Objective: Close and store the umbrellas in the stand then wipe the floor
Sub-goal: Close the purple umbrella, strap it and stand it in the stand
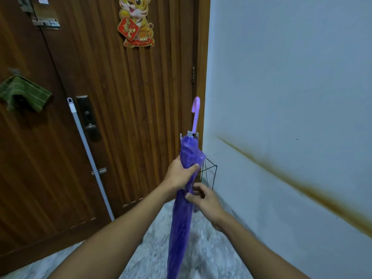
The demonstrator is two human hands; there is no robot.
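While my left hand (181, 172) wraps around the gathered canopy of the purple umbrella (179, 228), fingers behind the fabric and thumb curled across the front, the umbrella stands nearly upright in front of me. Its pale violet hooked handle (196, 113) points up, with the rib tips bunched just below it; the far end runs out of view at the bottom edge. My right hand (203, 198) sits just below the left, thumb and fingers pinching the folds at the canopy's right side. What exactly lies between those fingertips is too small to tell.

The black wire stand (210, 174) sits on the floor in the corner between the wooden door (124, 97) and the white wall (291, 87), just behind the umbrella. A mop handle (88, 154) leans against the door. A green cloth (24, 93) hangs at the left. The speckled grey floor (211, 248) lies below.
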